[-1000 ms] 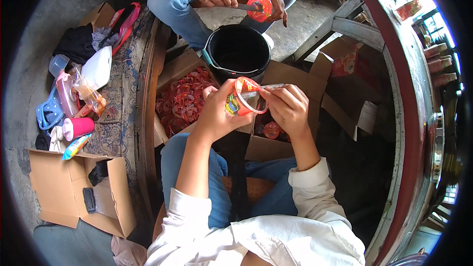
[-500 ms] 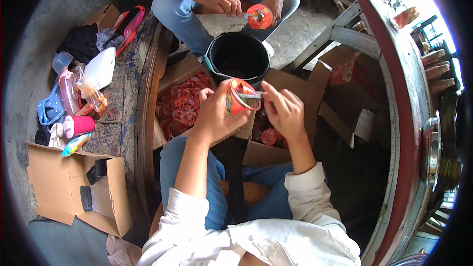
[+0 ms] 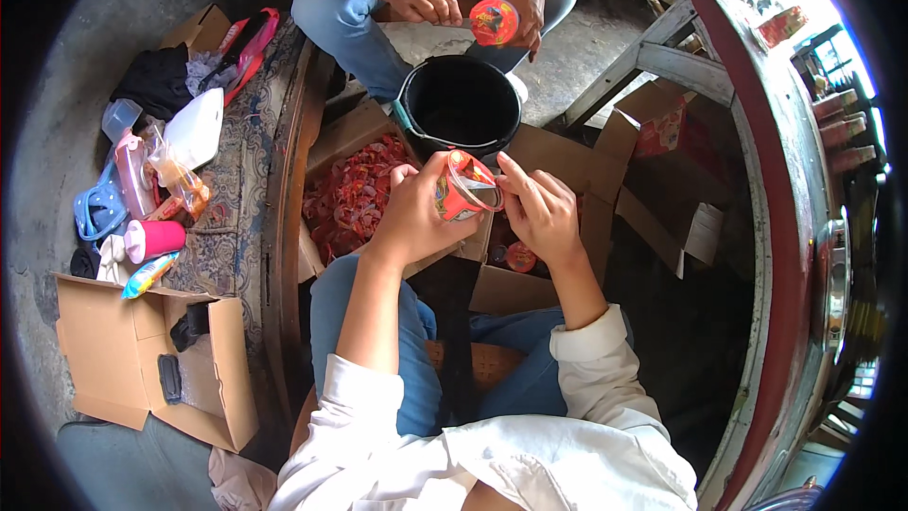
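A clear plastic cup with a red printed lid film (image 3: 452, 191) is wrapped in the fingers of my left hand (image 3: 407, 213), tilted with its rim toward the right. The film is partly loose and raised along the rim. My right hand (image 3: 546, 213) is closed on a thin flat metal blade (image 3: 484, 183), which lies across the cup's mouth; its handle is hidden in my fingers. Beyond the cup stands a black bucket (image 3: 463, 99) with a wire handle. Below the hands, red-lidded cups (image 3: 519, 256) sit in an open cardboard box (image 3: 511, 293).
Red film scraps (image 3: 355, 191) fill a box at the left. Opposite me, another person's hand (image 3: 426, 0) works at a red-lidded cup (image 3: 494, 21). A patterned bench (image 3: 219, 237) stands left, and a red-edged wooden frame (image 3: 752, 132) right. An opened carton (image 3: 104, 345) lies lower left.
My right hand has come slightly closer to the cup, and less of the blade shows. The other person's cup has turned, its printed red lid now facing up.
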### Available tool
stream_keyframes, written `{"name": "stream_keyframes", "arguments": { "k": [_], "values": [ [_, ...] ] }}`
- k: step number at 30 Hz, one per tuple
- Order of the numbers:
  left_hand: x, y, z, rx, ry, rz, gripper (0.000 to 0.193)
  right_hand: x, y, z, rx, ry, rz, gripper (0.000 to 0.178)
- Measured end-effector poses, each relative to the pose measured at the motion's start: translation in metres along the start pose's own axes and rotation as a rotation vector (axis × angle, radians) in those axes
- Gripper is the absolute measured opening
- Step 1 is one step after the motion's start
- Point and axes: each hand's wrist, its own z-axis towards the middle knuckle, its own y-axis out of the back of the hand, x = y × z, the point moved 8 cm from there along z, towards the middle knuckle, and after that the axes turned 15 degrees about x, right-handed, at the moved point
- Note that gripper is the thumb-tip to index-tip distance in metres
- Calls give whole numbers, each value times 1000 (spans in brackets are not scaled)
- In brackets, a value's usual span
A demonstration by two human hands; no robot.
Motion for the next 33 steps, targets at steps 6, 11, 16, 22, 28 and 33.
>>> {"name": "stream_keyframes", "arguments": {
  "k": [6, 11, 16, 22, 28, 33],
  "values": [
    [11, -16, -1, 136, 21, -230, 61, 3, 5, -1, -58, 25, 20, 46],
    [13, -6, 2, 41, -9, -378, 61, -3, 10, 2, -10, -32, 9, 43],
    [11, 5, 1, 40, 15, -217, 51, -6, 12, 2, -13, -51, -22, 42],
    [5, 9, -3, -13, -25, -49, 57, -6, 5, 0, -6, -45, -12, 46],
    [6, -4, -2, 34, -57, -170, 59, -9, 6, 0, -10, -102, 67, 48],
    [18, -12, 1, 132, 21, -437, 58, -20, 6, 3, 25, -131, 125, 47]
  ]
}}
